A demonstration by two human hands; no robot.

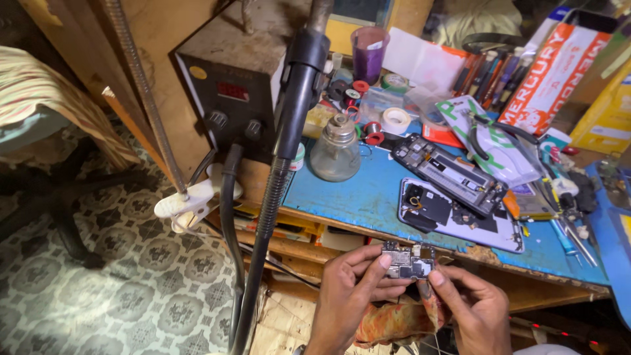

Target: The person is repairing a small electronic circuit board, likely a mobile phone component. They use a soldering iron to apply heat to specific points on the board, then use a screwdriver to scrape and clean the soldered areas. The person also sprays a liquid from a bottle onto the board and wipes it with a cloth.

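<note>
Both hands pinch a small circuit board point(409, 261) below the desk point(368, 190) edge, over the lap. Left hand point(345, 296) fingers grip its left end, right hand point(476, 309) its right corner. Risk: board held by edges only, unsupported; a slip would likely drop it to the floor point(131, 289).

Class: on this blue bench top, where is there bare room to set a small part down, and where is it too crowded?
Bare blue bench top lies between the glass bottle, the opened phone and the front edge. Behind, around the tape rolls, and right, among the tools, it is crowded. Both hands hold the circuit board.
</note>
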